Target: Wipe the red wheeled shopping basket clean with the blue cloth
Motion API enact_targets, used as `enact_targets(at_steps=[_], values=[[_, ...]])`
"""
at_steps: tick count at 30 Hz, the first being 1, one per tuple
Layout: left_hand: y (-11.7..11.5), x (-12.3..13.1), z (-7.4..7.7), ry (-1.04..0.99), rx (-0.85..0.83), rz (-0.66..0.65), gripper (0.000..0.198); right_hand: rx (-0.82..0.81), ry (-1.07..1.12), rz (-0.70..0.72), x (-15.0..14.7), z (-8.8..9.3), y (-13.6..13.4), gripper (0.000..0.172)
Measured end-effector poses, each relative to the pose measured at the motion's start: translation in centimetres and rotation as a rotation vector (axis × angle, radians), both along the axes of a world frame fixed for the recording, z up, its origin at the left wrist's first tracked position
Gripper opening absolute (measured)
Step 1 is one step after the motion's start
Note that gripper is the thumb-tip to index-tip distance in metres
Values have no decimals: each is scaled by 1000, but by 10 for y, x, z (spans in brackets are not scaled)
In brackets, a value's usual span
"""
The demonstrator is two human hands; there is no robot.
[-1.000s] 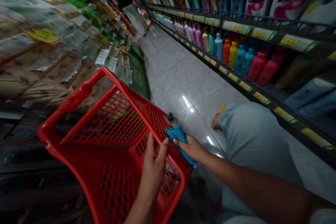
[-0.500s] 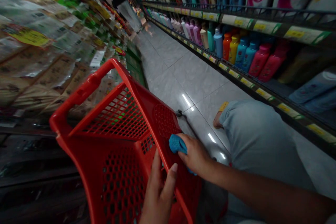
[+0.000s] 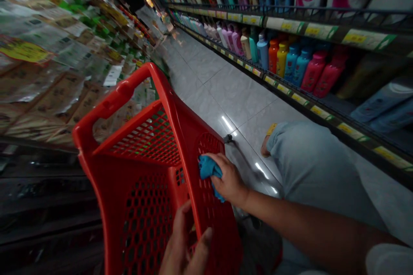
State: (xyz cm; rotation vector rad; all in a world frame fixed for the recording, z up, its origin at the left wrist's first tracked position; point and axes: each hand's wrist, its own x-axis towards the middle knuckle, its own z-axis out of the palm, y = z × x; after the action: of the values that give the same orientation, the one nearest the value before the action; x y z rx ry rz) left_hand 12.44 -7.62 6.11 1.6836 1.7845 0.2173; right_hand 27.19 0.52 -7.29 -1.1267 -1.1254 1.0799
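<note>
At 5 o'clock the right hand (image 3: pixel 228 180) closes narrowly on a crumpled blue cloth (image 3: pixel 207 168) against the wall of a red plastic mesh shopping basket (image 3: pixel 214 227), the left hand (image 3: pixel 182 245) spread at 6 o'clock, and how much is done cannot be told

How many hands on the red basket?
2: the right hand holds a blue cloth against the red plastic basket; the left hand is at the basket's near side, cut off by the frame's bottom edge.

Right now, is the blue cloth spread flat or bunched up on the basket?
Bunched: the blue cloth is gathered in a wad under the right hand, against the red basket's mesh wall, one end trailing below.
</note>
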Motion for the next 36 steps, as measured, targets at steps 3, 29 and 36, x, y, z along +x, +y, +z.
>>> enact_targets(at_steps=[3, 29, 36], values=[[28, 8, 5, 20, 51, 22, 68, -375, 21, -60, -10, -32, 7, 55], [56, 8, -25, 37, 350, 223, 64, 34, -52, -321, -6, -21, 82, 30], [58, 5, -28, 102, 452, 103, 59, 152, 54, -260, -23, 17, 66, 37]])
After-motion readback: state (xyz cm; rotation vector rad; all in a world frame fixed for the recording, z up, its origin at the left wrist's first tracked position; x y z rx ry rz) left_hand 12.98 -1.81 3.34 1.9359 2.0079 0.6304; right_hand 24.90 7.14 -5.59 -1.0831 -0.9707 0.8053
